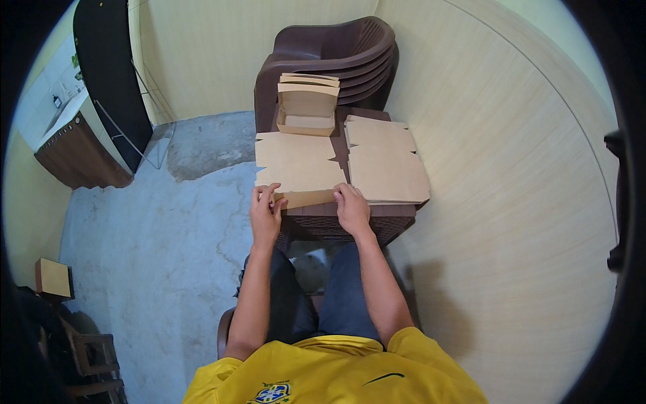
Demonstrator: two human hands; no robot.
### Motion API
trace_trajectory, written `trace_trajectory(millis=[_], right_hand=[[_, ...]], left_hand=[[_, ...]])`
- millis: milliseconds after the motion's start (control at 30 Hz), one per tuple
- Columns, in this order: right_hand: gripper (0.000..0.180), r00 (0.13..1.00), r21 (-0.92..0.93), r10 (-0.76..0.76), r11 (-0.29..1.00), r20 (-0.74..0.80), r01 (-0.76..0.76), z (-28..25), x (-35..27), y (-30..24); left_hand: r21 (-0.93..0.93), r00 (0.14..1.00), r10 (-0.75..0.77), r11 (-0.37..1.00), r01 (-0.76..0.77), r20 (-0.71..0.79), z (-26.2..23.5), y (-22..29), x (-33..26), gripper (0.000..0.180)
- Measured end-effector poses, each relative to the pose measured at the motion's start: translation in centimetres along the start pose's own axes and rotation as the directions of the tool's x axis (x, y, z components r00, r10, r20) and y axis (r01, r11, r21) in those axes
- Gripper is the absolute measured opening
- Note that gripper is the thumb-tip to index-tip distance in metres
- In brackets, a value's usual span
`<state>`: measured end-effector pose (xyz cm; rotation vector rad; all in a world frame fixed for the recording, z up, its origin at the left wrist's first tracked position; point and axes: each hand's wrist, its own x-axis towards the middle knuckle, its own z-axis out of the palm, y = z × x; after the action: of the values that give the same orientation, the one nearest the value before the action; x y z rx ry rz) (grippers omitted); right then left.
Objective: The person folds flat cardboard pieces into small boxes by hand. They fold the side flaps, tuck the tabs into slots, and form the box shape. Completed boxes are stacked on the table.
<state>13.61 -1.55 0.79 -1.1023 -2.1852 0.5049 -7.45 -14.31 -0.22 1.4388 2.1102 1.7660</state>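
Note:
A flat tan cardboard box blank (296,161) lies on the brown plastic table (336,225) in front of me. Its near flap (306,198) is folded up along the table's front edge. My left hand (266,214) pinches the flap's left end, and my right hand (351,207) presses on its right end. A stack of flat cardboard blanks (387,165) lies just right of my right hand. Farther back, several folded cardboard boxes (307,104) are piled on the seat of the stacked chairs.
Stacked brown plastic chairs (350,57) stand behind the table. A pale panelled wall (511,188) runs close along the right. Grey concrete floor (155,236) lies to the left, with a dark cabinet (81,155) and a black panel (111,74) far left. A small cardboard box (54,277) sits at lower left.

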Motion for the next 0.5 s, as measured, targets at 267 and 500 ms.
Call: trace_trajectory(millis=[267,500], right_hand=[[0.030,0.992,-0.171,0.105,0.979,-0.068,-0.115,1.7,0.5,-0.4],[0.031,0.984,-0.168,0.125,0.975,-0.130,-0.146,2.7,-0.1,-0.8]], left_hand=[[0.222,0.995,0.091,0.970,-0.098,0.040,-0.1,-2.1,0.1,0.023],[0.362,0.959,0.000,0.926,0.107,-0.284,1.1,-0.1,-0.7,0.019]])
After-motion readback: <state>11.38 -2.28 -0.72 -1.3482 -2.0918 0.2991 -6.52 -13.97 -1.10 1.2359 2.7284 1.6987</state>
